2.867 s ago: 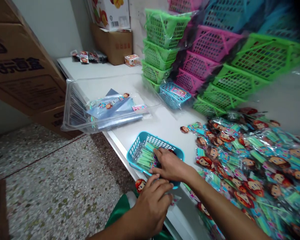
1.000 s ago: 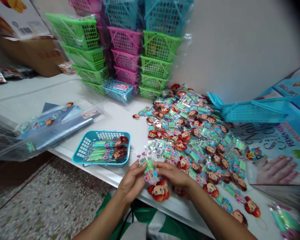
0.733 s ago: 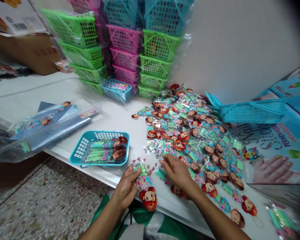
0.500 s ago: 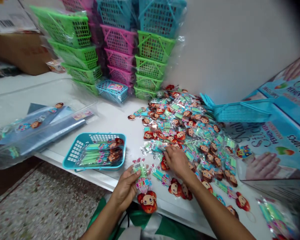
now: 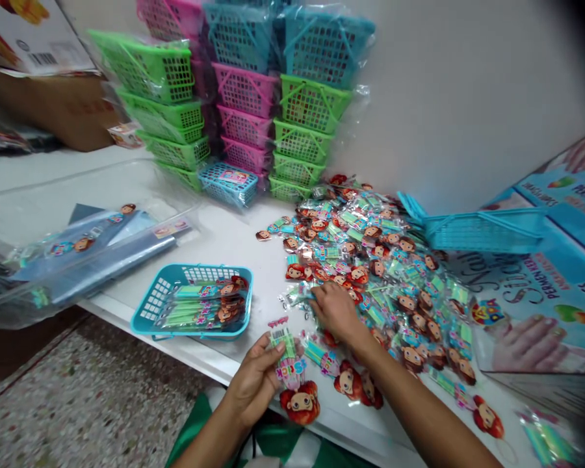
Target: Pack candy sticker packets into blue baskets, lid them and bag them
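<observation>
My left hand (image 5: pixel 260 374) is closed on a clear packet of green sticks (image 5: pixel 288 354), thumb on top. Its label reads "Stick", and a red-haired cartoon head hangs at the lower end. A spread-out pile of similar packets (image 5: pixel 355 250) covers the table to the right. My right hand (image 5: pixel 338 315) lies over the near-left edge of that pile. Its fingers are bent together at the end of one packet (image 5: pixel 296 296); the fingertips are partly hidden. Left of my hands, a blue basket (image 5: pixel 143 318) contains several packets lying side by side.
Stacks of green baskets (image 5: pixel 305 133), pink baskets (image 5: pixel 246 91) and blue baskets (image 5: pixel 326 49) in plastic rise at the back. A large plastic bag (image 5: pixel 121 273) lies left. On the right, a blue basket (image 5: pixel 485 231) rests by printed boxes (image 5: pixel 531 292). The table's front edge (image 5: pixel 195 364) runs close to me.
The whole view has shifted slightly, so things sit a little lower and further right. My right hand has moved a little left over the pile. My left hand keeps its packet.
</observation>
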The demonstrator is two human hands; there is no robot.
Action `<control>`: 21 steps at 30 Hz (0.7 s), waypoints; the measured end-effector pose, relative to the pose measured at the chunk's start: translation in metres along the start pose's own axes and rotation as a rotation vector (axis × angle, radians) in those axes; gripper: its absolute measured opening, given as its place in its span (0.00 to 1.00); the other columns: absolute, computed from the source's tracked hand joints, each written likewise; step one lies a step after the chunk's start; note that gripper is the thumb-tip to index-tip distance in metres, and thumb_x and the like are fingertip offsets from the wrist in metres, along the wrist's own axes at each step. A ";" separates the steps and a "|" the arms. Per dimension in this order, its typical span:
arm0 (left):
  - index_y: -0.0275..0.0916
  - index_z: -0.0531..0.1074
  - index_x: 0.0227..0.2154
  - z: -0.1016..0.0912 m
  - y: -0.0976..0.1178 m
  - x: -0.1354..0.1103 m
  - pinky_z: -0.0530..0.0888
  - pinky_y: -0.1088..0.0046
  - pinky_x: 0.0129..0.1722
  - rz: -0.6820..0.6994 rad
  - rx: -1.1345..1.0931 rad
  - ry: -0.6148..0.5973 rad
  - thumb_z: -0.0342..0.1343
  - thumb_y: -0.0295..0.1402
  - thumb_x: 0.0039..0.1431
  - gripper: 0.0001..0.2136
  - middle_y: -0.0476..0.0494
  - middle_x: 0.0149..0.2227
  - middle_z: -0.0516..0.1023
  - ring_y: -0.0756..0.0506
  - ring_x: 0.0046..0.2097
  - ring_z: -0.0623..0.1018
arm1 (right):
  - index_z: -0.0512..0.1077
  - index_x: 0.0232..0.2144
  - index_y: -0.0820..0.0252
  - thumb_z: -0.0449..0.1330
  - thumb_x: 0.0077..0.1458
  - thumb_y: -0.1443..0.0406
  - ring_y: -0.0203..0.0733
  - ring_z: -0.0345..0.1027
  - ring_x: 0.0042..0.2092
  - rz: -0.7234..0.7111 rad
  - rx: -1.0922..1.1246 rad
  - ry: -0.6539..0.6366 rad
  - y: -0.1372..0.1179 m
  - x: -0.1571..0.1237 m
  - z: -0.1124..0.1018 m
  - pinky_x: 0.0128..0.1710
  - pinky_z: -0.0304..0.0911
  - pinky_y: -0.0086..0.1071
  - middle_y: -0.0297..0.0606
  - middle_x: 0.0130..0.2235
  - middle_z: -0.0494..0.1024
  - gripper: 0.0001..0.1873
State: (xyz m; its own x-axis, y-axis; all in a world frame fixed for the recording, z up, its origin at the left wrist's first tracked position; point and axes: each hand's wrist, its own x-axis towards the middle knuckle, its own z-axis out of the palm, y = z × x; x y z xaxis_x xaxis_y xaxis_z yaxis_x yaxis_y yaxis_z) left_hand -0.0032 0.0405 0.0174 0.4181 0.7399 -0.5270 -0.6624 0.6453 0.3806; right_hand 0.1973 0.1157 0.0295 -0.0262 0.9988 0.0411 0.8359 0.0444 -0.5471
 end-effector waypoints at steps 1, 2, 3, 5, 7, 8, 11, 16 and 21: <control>0.35 0.68 0.44 0.000 0.003 0.000 0.74 0.61 0.45 0.003 0.003 0.001 0.59 0.23 0.51 0.16 0.39 0.39 0.79 0.40 0.43 0.78 | 0.72 0.35 0.60 0.56 0.52 0.56 0.52 0.64 0.45 0.028 0.057 0.019 0.004 0.010 -0.003 0.49 0.52 0.44 0.45 0.37 0.74 0.15; 0.35 0.68 0.44 0.000 0.005 -0.001 0.73 0.61 0.46 0.008 0.003 -0.006 0.59 0.23 0.52 0.16 0.39 0.39 0.79 0.41 0.43 0.78 | 0.72 0.34 0.60 0.53 0.54 0.55 0.50 0.65 0.43 0.055 0.108 0.041 0.009 0.019 -0.008 0.47 0.55 0.43 0.43 0.35 0.74 0.16; 0.35 0.68 0.45 -0.001 0.008 -0.001 0.73 0.62 0.46 0.013 0.000 -0.021 0.58 0.23 0.52 0.15 0.39 0.39 0.79 0.41 0.44 0.78 | 0.71 0.34 0.60 0.50 0.56 0.54 0.48 0.66 0.41 0.085 0.175 0.066 0.014 0.028 -0.016 0.45 0.57 0.41 0.42 0.34 0.74 0.18; 0.35 0.68 0.46 0.000 0.013 0.001 0.72 0.62 0.48 0.029 -0.016 -0.053 0.57 0.23 0.54 0.16 0.39 0.39 0.79 0.41 0.44 0.78 | 0.70 0.36 0.60 0.46 0.57 0.51 0.44 0.67 0.37 0.137 0.329 0.098 0.024 0.043 -0.032 0.39 0.61 0.37 0.39 0.32 0.74 0.21; 0.36 0.68 0.47 0.005 0.017 0.003 0.71 0.61 0.50 0.043 -0.040 -0.088 0.56 0.23 0.54 0.16 0.39 0.39 0.79 0.41 0.45 0.77 | 0.69 0.36 0.59 0.46 0.56 0.48 0.42 0.68 0.33 0.170 0.484 0.092 0.027 0.048 -0.043 0.34 0.63 0.34 0.37 0.30 0.74 0.24; 0.35 0.68 0.48 0.009 0.017 0.005 0.70 0.61 0.51 0.050 -0.053 -0.109 0.56 0.23 0.55 0.17 0.39 0.40 0.79 0.41 0.46 0.77 | 0.69 0.35 0.59 0.47 0.54 0.47 0.41 0.68 0.31 0.182 0.553 0.077 0.026 0.047 -0.044 0.32 0.63 0.33 0.36 0.29 0.74 0.24; 0.33 0.67 0.49 0.024 0.017 0.011 0.66 0.61 0.54 0.066 -0.100 -0.185 0.55 0.25 0.56 0.17 0.37 0.43 0.78 0.41 0.49 0.75 | 0.69 0.32 0.60 0.54 0.50 0.46 0.38 0.65 0.26 0.206 0.695 0.014 0.009 0.023 -0.034 0.27 0.62 0.31 0.34 0.26 0.72 0.23; 0.38 0.65 0.51 0.033 0.010 0.018 0.66 0.63 0.54 0.119 -0.120 -0.187 0.54 0.25 0.57 0.18 0.41 0.45 0.77 0.43 0.49 0.75 | 0.68 0.46 0.58 0.54 0.57 0.56 0.39 0.67 0.31 0.030 0.557 -0.180 -0.038 -0.033 -0.012 0.32 0.63 0.32 0.35 0.30 0.75 0.18; 0.40 0.66 0.46 0.020 0.007 0.020 0.71 0.63 0.50 0.071 -0.058 -0.073 0.56 0.25 0.55 0.15 0.43 0.42 0.78 0.44 0.44 0.78 | 0.71 0.46 0.56 0.45 0.63 0.59 0.42 0.65 0.48 -0.181 -0.195 -0.055 -0.021 0.007 -0.031 0.48 0.58 0.34 0.40 0.45 0.74 0.18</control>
State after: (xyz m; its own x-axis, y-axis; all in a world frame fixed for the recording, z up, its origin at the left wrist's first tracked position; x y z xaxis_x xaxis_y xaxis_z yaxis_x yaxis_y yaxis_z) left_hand 0.0127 0.0637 0.0246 0.4113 0.7966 -0.4431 -0.7259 0.5803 0.3694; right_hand 0.1965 0.1215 0.0676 -0.2094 0.9749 0.0754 0.9046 0.2225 -0.3636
